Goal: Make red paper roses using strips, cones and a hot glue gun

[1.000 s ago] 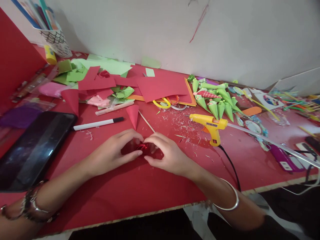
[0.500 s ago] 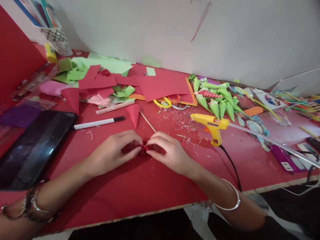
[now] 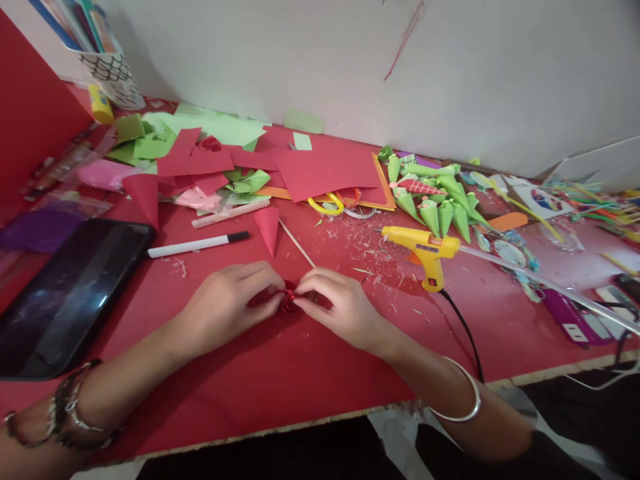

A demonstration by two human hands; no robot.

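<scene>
Both hands meet at the middle of the red table [image 3: 280,373]. My left hand [image 3: 227,303] and my right hand [image 3: 335,303] pinch a small rolled coil of red paper [image 3: 287,301] between their fingertips, pressing it against the tabletop. A thin wooden stick [image 3: 296,243] lies just behind the fingers, beside a red paper cone [image 3: 269,228]. A yellow glue gun [image 3: 425,252] stands a short way to the right of my right hand, its black cord [image 3: 463,333] running toward the table's front edge.
A black tablet [image 3: 65,293] lies at the left, with a white marker [image 3: 195,245] beside it. Red and green paper scraps [image 3: 210,157] and yellow scissors [image 3: 325,203] cover the back. Green paper cones [image 3: 440,200] are piled at the back right. A pen cup [image 3: 107,67] stands far left.
My fingers have closed in tighter around the red coil, which now looks more tightly rolled. The hands have stayed in the same spot.
</scene>
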